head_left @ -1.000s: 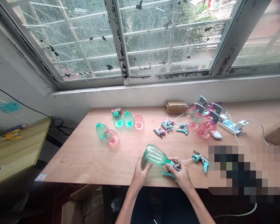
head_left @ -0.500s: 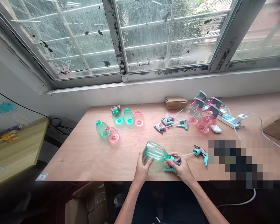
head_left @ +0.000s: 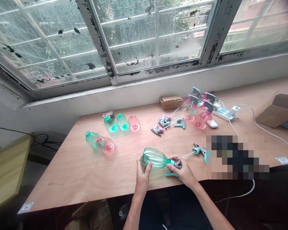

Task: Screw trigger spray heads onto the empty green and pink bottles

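Note:
A clear green bottle (head_left: 155,158) lies on its side in the air above the table's front part, its neck pointing right. Around its base are the fingers and thumb of my left hand (head_left: 142,174). My right hand (head_left: 183,172) grips a grey and teal trigger spray head (head_left: 177,164) at the bottle's neck; the teal trigger shows below the fingers. Whether the collar is fully threaded is hidden by my fingers. Just right of that hand, another teal and grey spray head (head_left: 198,149) with a tube lies on the table.
Several green and pink bottles without heads, such as a pink bottle (head_left: 134,123), stand at the left. Loose spray heads (head_left: 164,123) lie farther back. Bottles with heads, including a pink spray bottle (head_left: 203,119), stand near a power strip (head_left: 223,112). A blurred patch covers the right front.
My view has turned to the right and tilted. Both hands keep their hold on the bottle and spray head, with only a slight shift of the fingers.

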A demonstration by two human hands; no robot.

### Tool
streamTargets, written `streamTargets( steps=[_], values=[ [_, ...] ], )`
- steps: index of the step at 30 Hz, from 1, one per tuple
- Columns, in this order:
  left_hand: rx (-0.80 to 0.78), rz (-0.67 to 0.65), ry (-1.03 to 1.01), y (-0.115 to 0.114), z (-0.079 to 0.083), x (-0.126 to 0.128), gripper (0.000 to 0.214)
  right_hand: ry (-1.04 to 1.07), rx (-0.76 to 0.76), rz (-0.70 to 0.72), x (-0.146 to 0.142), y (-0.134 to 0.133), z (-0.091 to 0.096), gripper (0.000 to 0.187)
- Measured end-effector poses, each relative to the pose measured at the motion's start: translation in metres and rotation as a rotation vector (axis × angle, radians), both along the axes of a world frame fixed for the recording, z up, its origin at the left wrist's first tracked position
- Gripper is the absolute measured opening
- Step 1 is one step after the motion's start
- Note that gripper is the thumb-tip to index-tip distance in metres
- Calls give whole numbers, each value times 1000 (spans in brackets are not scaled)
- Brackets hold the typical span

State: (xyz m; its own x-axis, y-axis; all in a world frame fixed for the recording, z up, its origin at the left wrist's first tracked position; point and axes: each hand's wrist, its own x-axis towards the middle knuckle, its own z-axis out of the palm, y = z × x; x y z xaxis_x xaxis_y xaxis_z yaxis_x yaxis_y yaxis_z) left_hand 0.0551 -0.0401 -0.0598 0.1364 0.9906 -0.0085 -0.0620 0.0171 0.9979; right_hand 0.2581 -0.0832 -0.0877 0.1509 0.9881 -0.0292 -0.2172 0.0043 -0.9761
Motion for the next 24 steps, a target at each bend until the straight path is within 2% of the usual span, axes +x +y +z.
streamTargets(
  steps=[5, 11, 14, 19, 24],
  values=[
    [16, -55, 25, 3, 9, -5, 45, 26, 9, -25, -2, 1, 0, 34],
    [7, -2, 13, 5, 1, -3, 54, 42, 17, -27, -3, 1, -1, 34],
    [5, 24, 21, 4, 0, 0, 52, 42, 20, -15, -2, 2, -1, 31],
    [30, -4, 31, 3, 5, -2, 47, 38, 22, -19, -2, 3, -4, 32],
    [32, -18, 10, 6, 2, -6, 54, 37, 27, -9, -3, 4, -3, 31]
  ],
)
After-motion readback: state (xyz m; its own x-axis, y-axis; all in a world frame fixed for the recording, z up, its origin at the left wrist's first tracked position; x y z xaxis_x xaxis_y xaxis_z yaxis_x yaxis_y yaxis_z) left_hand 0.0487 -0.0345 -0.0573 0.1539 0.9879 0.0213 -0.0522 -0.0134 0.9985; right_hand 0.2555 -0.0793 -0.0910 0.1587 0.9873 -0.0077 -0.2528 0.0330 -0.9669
